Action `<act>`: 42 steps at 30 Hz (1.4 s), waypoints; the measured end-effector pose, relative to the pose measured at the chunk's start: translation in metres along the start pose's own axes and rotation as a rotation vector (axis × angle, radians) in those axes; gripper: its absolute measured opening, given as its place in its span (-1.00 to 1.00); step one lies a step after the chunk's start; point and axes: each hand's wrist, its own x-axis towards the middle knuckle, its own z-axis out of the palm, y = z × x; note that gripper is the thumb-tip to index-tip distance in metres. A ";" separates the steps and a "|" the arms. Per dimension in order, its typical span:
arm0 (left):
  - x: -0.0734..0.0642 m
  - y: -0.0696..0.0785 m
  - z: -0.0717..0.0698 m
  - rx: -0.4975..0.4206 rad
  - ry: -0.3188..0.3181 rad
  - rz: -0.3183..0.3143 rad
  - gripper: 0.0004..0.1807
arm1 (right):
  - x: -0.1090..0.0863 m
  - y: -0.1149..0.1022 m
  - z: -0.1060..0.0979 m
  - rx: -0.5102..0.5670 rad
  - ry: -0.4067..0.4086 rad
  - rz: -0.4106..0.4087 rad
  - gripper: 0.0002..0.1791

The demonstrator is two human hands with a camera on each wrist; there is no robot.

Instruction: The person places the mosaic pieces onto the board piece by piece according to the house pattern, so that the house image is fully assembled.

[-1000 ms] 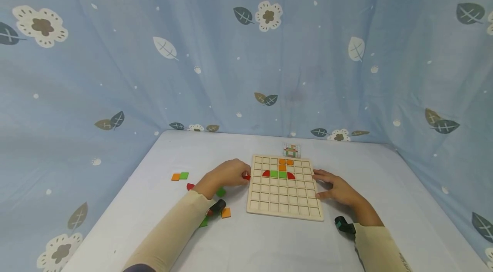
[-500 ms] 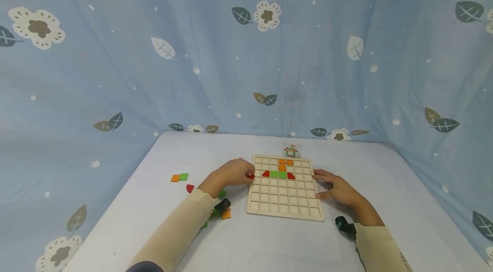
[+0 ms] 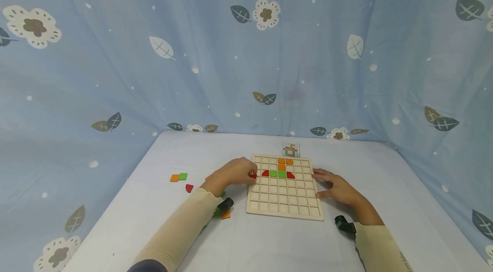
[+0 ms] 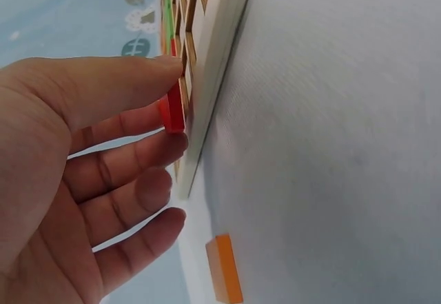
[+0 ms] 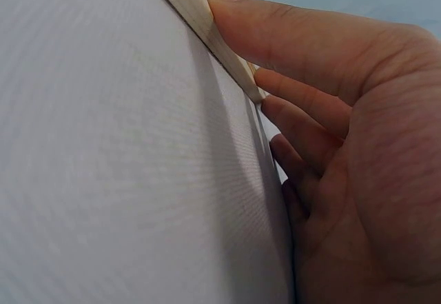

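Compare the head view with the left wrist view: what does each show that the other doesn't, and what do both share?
Head view only: the right hand, touching the grid board, and the picture card beyond it.
Left wrist view only: the palm side of the left hand.
Both: the left hand pinching a red piece, the grid board, a loose orange piece and patterned blue cloth.

Left forearm (image 3: pixel 175 231), beige-sleeved, enters head view from 7 o'clock, aimed between 1 and 2. Left hand (image 3: pixel 234 172): thumb (image 4: pixel 117 89) and index finger (image 4: pixel 131 121) pinching; other three fingers (image 4: pixel 117 206) bent, fanned apart. Right forearm (image 3: pixel 379 246), beige-sleeved, enters between 4 and 5 o'clock, aimed at 11. Right hand (image 3: pixel 338 188): fingers relaxed, extended toward 10 o'clock; right thumb (image 5: pixel 296 35) apart, toward 9.
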 end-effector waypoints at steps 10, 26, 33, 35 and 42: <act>0.002 0.004 0.000 -0.001 -0.009 0.014 -0.90 | 0.001 0.004 0.000 0.012 -0.006 -0.012 -0.12; 0.008 0.009 0.002 -0.003 -0.006 0.003 -0.89 | 0.001 0.004 0.000 0.009 0.000 0.019 -0.14; 0.008 0.011 0.002 -0.032 -0.001 0.011 -0.86 | 0.001 0.001 0.000 0.007 0.000 0.027 -0.14; 0.008 0.011 0.002 -0.034 -0.003 0.016 -0.86 | 0.000 0.000 0.000 -0.002 -0.001 0.023 -0.14; 0.009 0.008 0.004 -0.037 -0.008 0.015 -0.87 | -0.001 -0.001 -0.002 0.003 0.006 0.006 -0.16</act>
